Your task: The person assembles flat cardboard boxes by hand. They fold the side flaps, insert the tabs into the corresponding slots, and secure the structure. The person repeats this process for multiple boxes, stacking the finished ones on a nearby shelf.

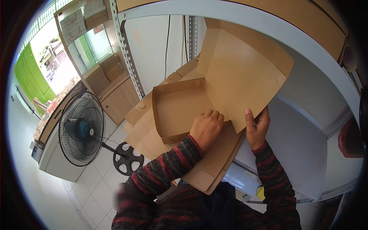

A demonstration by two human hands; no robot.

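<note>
A brown cardboard box (180,109) stands part folded, its shallow tray with raised walls at the left. Its lid (245,65) is tilted up at the right, with side flaps partly bent. My left hand (208,128) is at the tray's near right corner, fingers curled over the wall there; the fingertips are partly hidden. With the thumb on the inner face and the fingers behind, my right hand (257,128) grips the lid's near edge. Under the box lie flat cardboard blanks (209,168), stacked and jutting toward me.
A grey metal shelf frame (245,15) arches over the far side, loaded with cardboard. The white shelf surface (291,145) extends to the right. At the left stand a black pedestal fan (82,128) and a wooden cabinet (120,103). Cables (167,46) hang behind.
</note>
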